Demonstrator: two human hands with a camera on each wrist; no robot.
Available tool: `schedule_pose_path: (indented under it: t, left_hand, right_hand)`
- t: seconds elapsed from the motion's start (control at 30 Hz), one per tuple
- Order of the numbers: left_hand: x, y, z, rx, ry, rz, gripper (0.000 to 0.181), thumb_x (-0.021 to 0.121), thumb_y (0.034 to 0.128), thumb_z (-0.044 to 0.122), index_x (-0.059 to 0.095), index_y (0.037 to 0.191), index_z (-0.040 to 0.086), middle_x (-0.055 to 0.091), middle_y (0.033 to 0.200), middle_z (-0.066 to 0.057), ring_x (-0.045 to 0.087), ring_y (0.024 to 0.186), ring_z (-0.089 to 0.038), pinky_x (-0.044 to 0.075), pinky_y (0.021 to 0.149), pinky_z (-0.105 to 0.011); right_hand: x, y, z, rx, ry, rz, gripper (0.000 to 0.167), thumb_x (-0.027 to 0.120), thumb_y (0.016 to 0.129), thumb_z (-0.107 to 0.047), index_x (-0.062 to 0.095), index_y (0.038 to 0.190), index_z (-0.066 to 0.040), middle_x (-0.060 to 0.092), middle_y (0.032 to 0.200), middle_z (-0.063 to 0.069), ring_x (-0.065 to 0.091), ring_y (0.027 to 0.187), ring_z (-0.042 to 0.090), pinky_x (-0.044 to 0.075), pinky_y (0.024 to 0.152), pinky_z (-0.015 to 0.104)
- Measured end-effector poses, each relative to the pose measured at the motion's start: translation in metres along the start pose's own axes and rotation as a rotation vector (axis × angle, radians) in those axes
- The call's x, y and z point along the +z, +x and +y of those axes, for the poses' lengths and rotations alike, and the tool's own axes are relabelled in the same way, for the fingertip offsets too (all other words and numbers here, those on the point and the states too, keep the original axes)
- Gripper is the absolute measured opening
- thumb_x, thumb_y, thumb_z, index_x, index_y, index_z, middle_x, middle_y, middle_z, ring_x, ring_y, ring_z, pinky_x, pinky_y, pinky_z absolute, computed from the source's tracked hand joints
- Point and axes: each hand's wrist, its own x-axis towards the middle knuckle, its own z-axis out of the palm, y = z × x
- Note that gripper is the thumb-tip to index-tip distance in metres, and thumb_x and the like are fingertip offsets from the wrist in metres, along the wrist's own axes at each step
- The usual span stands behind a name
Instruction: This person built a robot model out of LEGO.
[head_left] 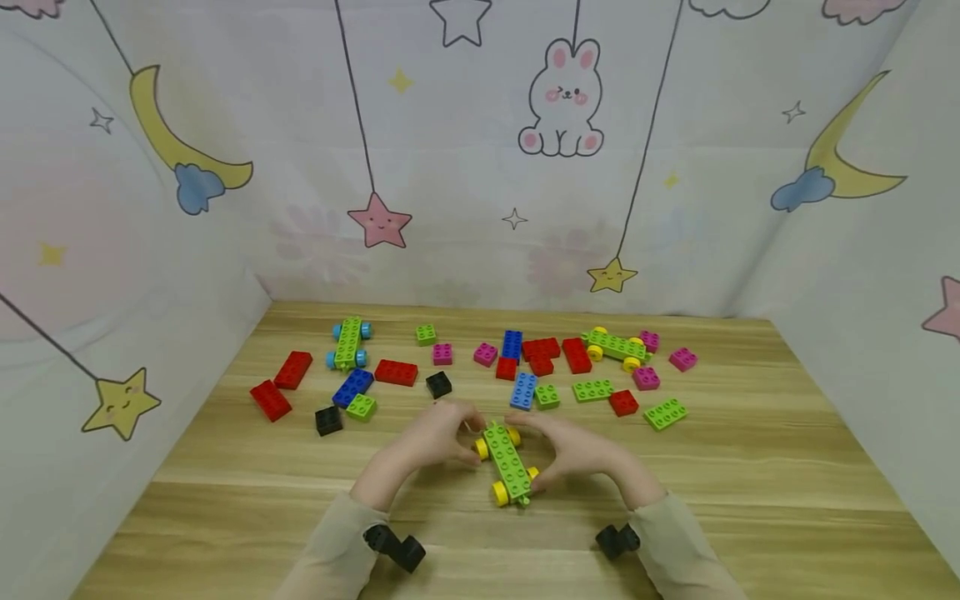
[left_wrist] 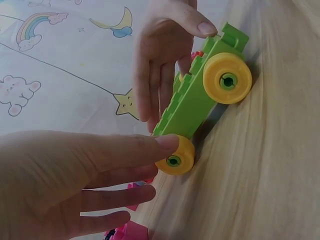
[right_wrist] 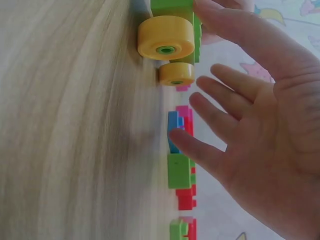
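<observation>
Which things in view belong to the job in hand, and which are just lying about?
Job in hand, judging by this moment:
- green wheeled base between the hands
- left hand
- right hand

Apparently just lying about:
- blue-wheeled base
- another yellow-wheeled base
- loose red bricks
- pink bricks
- blue bricks
- black bricks
- loose green bricks

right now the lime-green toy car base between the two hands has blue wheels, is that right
Not quite: its wheels are yellow, not blue, as the head view shows. The lime-green toy car base is indeed between the left hand and the right hand.
</observation>
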Motion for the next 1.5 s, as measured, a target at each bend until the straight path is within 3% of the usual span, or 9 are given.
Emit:
schedule_pose_path:
  t: [0.33,0.7,1.5]
  left_hand:
    - [0.003,0.001,-0.002,0.002,0.015,0.017,0.031,0.084,0.0768,0.013,0.071,0.104,0.006,0.071,0.098,-0.004,0.064,0.09,-0.018,0.054,0.085,-0.038]
    - [0.004,0.002,-0.002,0.007,0.011,0.029,0.028,0.081,0.0803,0.012,0.071,0.106,0.006,0.072,0.099,-0.004,0.065,0.092,-0.019,0.054,0.084,-0.038]
    - [0.007,0.005,-0.004,0.041,0.042,0.044,0.026,0.075,0.0847,0.007,0.072,0.11,0.005,0.072,0.104,-0.007,0.066,0.095,-0.019,0.055,0.086,-0.038]
  right_hand:
    - [0.004,0.002,-0.002,0.008,-0.032,-0.023,0.091,0.086,0.073,-0.022,0.038,0.15,-0.008,0.039,0.155,0.008,0.032,0.145,0.031,0.027,0.117,0.054]
    - [0.013,-0.001,-0.006,0.052,0.001,0.013,0.092,0.084,0.076,-0.031,0.036,0.151,-0.007,0.036,0.156,0.012,0.029,0.145,0.035,0.025,0.117,0.057]
    - [0.025,0.001,-0.013,0.126,-0.05,0.107,0.092,0.085,0.075,-0.036,0.039,0.149,-0.006,0.038,0.154,0.015,0.034,0.143,0.035,0.03,0.115,0.055]
